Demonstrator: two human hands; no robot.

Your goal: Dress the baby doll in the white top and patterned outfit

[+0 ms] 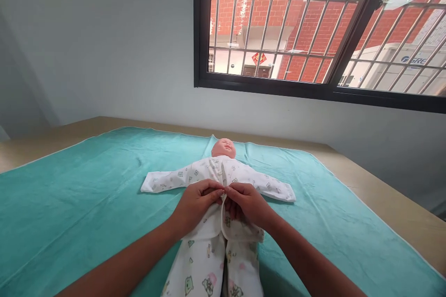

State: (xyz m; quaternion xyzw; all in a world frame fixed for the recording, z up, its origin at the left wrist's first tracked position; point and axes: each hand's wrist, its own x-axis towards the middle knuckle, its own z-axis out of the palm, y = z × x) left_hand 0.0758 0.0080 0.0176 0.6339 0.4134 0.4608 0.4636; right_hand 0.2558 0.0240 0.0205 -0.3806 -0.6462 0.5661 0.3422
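A baby doll [223, 147] lies on its back on a teal cloth [87, 195], arms spread, dressed in a white printed jacket [268, 184] and matching trousers [205, 264]. My left hand [197, 204] and my right hand [249, 204] meet over the doll's belly. Each hand pinches one front edge of the jacket, thumbs and fingertips pressed together at the middle seam. The fingertips hide the fastening between them.
The teal cloth covers a wooden tabletop [390, 195] that shows bare along the far and right edges. A grey wall rises behind it, with a barred window [296, 28] at the upper right looking onto a brick building.
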